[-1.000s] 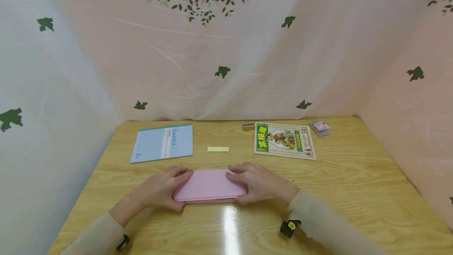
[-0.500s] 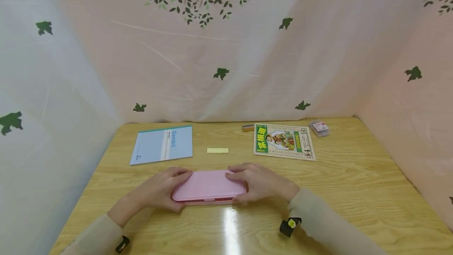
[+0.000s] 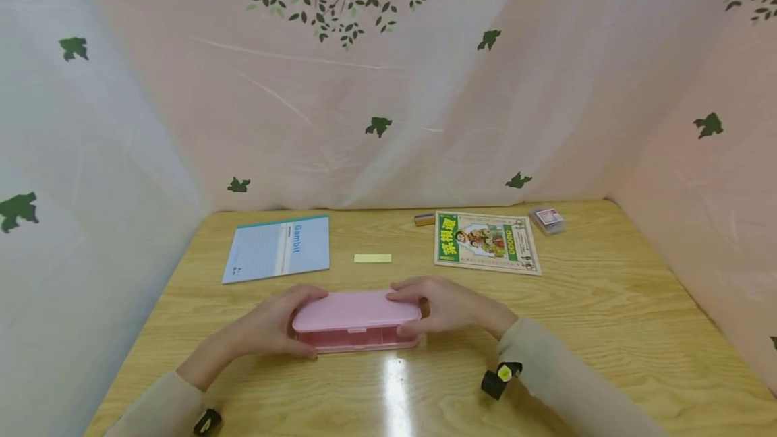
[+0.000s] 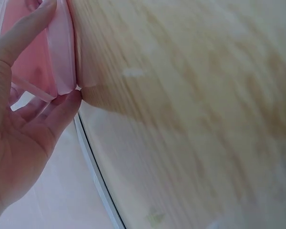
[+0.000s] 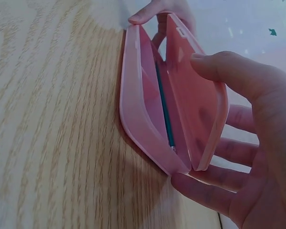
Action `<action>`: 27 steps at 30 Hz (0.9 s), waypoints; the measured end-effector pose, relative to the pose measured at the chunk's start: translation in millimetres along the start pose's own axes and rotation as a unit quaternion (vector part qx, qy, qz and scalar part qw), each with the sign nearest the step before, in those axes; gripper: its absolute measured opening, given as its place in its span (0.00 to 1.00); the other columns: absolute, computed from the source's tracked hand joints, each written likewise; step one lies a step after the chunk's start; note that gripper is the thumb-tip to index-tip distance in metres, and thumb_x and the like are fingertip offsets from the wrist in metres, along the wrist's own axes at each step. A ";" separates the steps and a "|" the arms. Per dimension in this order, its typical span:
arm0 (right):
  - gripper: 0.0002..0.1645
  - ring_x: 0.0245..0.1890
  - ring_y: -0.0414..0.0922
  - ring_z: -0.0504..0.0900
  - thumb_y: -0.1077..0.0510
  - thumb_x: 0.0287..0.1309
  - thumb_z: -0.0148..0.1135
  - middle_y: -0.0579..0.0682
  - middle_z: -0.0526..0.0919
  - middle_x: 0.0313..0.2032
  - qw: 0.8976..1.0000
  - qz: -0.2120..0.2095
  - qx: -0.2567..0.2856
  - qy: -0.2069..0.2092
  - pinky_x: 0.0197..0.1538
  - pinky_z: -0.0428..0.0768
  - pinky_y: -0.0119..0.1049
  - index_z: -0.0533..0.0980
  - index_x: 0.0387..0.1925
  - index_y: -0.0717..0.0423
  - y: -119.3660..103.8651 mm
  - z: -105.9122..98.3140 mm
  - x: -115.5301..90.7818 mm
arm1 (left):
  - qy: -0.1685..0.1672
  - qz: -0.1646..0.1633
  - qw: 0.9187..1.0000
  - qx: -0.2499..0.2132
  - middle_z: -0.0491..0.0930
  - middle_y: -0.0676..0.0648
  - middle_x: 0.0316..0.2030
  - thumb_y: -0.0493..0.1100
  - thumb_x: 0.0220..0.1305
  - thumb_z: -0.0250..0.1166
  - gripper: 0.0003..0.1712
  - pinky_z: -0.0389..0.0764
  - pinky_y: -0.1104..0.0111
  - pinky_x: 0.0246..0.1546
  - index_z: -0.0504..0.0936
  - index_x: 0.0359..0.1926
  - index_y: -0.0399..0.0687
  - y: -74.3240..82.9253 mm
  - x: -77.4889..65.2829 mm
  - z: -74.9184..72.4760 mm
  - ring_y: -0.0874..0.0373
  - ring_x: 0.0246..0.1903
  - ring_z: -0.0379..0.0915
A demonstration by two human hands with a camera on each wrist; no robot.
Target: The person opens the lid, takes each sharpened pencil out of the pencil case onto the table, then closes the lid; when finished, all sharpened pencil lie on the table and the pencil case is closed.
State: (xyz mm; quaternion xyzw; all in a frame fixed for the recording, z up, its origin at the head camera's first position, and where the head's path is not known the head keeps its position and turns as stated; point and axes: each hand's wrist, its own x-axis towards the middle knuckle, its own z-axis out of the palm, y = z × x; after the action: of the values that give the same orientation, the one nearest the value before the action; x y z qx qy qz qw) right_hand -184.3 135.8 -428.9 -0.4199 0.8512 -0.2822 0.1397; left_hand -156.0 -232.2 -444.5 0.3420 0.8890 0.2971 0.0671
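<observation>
A pink pencil case [image 3: 358, 311] lies on the wooden table in front of me, its lid partly raised along the near side. My left hand [image 3: 270, 326] grips the case's left end, thumb at the near lower edge and fingers behind. At the other end, my right hand [image 3: 446, 305] holds the lid, with the thumb on its front edge in the right wrist view and the fingers behind it. Inside, dividers and a dark green pencil [image 5: 164, 105] show through the gap. The left wrist view catches only the case's left end.
Behind the case lie a blue notebook [image 3: 278, 249], a pale yellow strip [image 3: 373, 258] and an illustrated booklet [image 3: 487, 243]. A small orange-and-grey block [image 3: 425, 220] and a clear little box [image 3: 548, 219] flank the booklet. A patterned cloth [image 3: 291, 127] hangs past the table's far edge.
The pencil case's lid has risen from nearly closed to partly open, showing the inside. My right thumb has moved up with the lid's front edge, while the left hand stays at its end.
</observation>
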 end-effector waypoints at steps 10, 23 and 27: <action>0.35 0.60 0.46 0.78 0.44 0.67 0.65 0.54 0.75 0.66 0.993 -0.007 0.112 0.018 0.54 0.82 0.33 0.72 0.69 0.57 2.5 -0.7 1.3 | -0.017 -0.003 0.996 -0.091 0.71 0.52 0.66 0.57 0.46 0.83 0.53 0.70 0.53 0.66 0.69 0.71 0.51 -2.6 -2.7 -2.9 0.53 0.63 0.68; 0.34 0.59 0.52 0.79 0.44 0.78 0.49 0.56 0.77 0.63 0.971 0.061 0.225 0.055 0.54 0.83 0.44 0.59 0.78 0.46 8.5 -0.9 2.0 | -0.011 -0.041 0.979 -0.201 0.59 0.35 0.69 0.45 0.42 0.86 0.70 0.69 0.54 0.66 0.47 0.77 0.46 -1.7 -3.9 -1.3 0.40 0.70 0.59; 0.33 0.55 0.54 0.82 0.42 0.80 0.43 0.60 0.75 0.63 0.955 0.084 0.277 0.065 0.50 0.85 0.45 0.54 0.80 0.42 12.1 -0.6 2.1 | 0.002 -0.029 0.973 -0.228 0.61 0.37 0.67 0.43 0.40 0.87 0.76 0.70 0.54 0.65 0.40 0.78 0.53 -3.4 -4.0 1.9 0.39 0.66 0.65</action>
State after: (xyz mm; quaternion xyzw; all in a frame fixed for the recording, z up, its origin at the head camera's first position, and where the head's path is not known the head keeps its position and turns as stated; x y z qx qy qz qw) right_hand -193.5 140.2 -435.7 -0.2724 0.7794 -0.5202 0.2184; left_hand -154.3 -235.9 -448.4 0.2909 0.8075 0.4908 0.1500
